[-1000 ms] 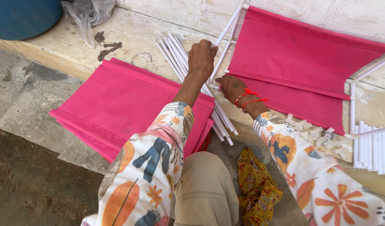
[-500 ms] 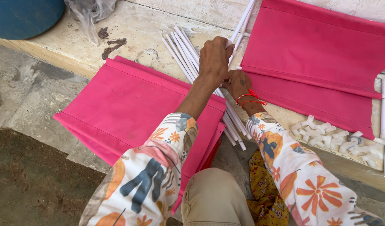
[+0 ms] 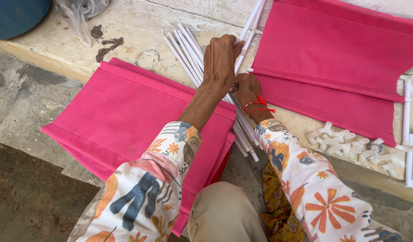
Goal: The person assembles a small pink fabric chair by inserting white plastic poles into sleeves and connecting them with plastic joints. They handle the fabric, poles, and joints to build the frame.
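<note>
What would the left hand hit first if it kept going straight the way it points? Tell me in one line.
The left hand points up the frame, away from the person, so it would likely first meet the white rods along the edge of the far pink cloth; depth is hard to judge.

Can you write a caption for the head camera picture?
Both hands grip white plastic pipes between pink fabric panels.

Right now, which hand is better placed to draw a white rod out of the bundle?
Left hand, probably: it lies on top of the white rods, fingers curled over them. The right hand sits lower, partly hidden beneath it.
</note>
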